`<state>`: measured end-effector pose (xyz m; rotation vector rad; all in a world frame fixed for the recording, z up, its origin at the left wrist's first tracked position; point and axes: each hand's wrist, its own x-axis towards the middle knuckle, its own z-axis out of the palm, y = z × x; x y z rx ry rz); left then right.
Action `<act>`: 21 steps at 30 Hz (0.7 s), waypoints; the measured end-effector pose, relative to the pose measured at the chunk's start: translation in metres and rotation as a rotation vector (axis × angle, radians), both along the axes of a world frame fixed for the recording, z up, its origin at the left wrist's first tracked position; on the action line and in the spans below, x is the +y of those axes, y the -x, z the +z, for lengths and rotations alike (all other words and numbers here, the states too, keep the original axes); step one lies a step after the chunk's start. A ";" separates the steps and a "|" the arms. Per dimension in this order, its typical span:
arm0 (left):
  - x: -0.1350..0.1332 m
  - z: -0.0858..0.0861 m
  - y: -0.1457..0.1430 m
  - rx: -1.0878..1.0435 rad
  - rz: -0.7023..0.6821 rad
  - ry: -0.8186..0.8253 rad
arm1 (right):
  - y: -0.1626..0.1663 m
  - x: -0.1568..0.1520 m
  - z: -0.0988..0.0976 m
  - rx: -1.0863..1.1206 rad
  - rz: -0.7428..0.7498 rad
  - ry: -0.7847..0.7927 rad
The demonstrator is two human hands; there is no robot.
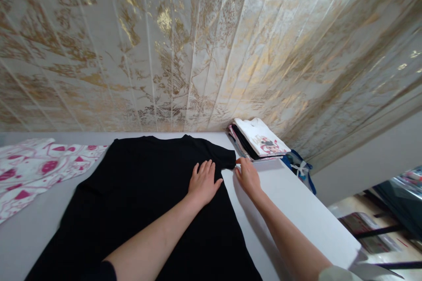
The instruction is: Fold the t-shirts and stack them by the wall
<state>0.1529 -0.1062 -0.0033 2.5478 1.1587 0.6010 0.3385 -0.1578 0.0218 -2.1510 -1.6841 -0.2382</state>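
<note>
A black short-sleeved T-shirt (pixel 145 184) lies spread out over the white table (pixel 296 210), its neck end toward the curtain. My left hand (pixel 203 183) rests flat on the shirt near its right sleeve, fingers extended. At the cuff of that sleeve, my right hand (pixel 248 176) has its thumb and fingers closed on the fabric edge. The sleeve stretches out flat between the two hands. The lower part of the shirt runs out of view beneath my left forearm.
Behind the table hangs a cream and gold patterned curtain (pixel 184 52). A stack of folded clothes (pixel 263 140) sits at the back right, beside a blue-edged bag (pixel 301 169). Pink-and-white printed fabric (pixel 42 167) lies on the left. Shelving (pixel 379 232) stands beyond the table's right edge.
</note>
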 end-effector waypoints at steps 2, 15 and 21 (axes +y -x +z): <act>0.000 0.001 0.000 0.002 0.004 -0.003 | -0.007 -0.004 -0.002 0.087 -0.047 -0.042; -0.002 0.010 0.002 0.063 -0.005 0.022 | 0.003 0.024 0.003 1.349 -0.052 0.024; 0.002 0.009 0.000 0.061 0.005 0.017 | -0.027 0.009 -0.003 0.883 0.023 -0.075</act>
